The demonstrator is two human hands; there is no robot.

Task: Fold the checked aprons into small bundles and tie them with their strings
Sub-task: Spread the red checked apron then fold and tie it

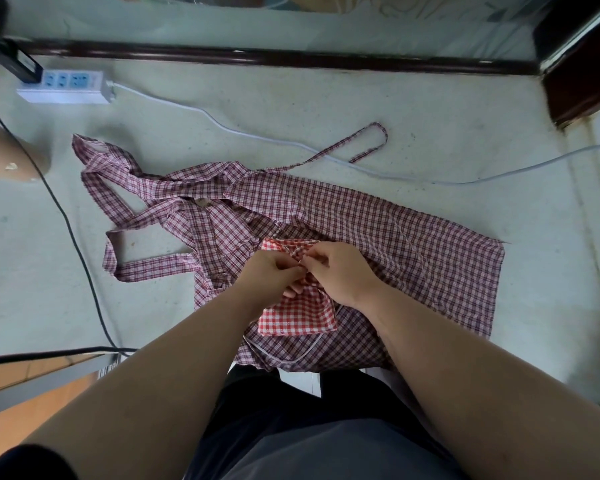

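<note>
1. My left grip (274, 273) and right grip (340, 271) both pinch the string (297, 253) of the red checked bundle (297, 317).
2. The bundle lies directly beneath them, atop the spread darker apron (413, 237), by the tabletop's (326, 98) near edge.

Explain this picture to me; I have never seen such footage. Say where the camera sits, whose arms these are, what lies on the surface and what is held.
There is no machine: these are a person's two bare arms. The one picture comes from a camera on their head, looking down. On the pale surface lies a spread dark-red checked apron, its strings trailing left. On it sits a small folded bundle of brighter red checked cloth. The left hand and right hand meet over it, fingers pinching its thin string, apparently tying it. A white power strip and cables lie further off.
</note>
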